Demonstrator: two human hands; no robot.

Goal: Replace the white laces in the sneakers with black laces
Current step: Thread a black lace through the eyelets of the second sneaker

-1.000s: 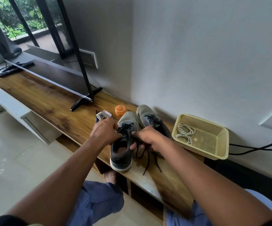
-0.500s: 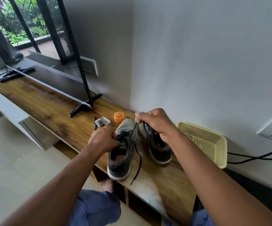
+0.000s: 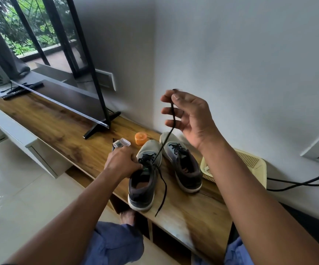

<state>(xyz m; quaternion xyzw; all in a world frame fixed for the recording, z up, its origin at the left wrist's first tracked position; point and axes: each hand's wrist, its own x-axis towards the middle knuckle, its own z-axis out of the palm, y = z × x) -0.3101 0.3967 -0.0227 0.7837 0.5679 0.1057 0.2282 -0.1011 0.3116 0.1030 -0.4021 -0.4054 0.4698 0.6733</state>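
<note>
**Right hand lifts a black lace end while the left hand steadies the sneaker**

The right hand (image 3: 189, 119) is raised well above the worktop (image 3: 63, 131), pinching the end of a black lace (image 3: 167, 138) between thumb and forefinger; its other fingers are spread and loosely curled. The lace runs taut, down and to the left, to the eyelets of the left sneaker (image 3: 145, 178). The left hand (image 3: 123, 163) grips that sneaker at its tongue and upper eyelets, fingers curled around the edge. The lace's other end hangs loose over the shoe's right side and trails across the wood toward the front edge.

The right sneaker (image 3: 183, 165) stands just beside the first, toes toward the wall, already threaded with black lace. A yellow basket (image 3: 250, 163) sits to its right, partly hidden by the right forearm. Behind the shoes stand an orange cap (image 3: 141, 138) and a small clear box (image 3: 122, 144). A television (image 3: 63, 96) stands farther left on the worktop.
</note>
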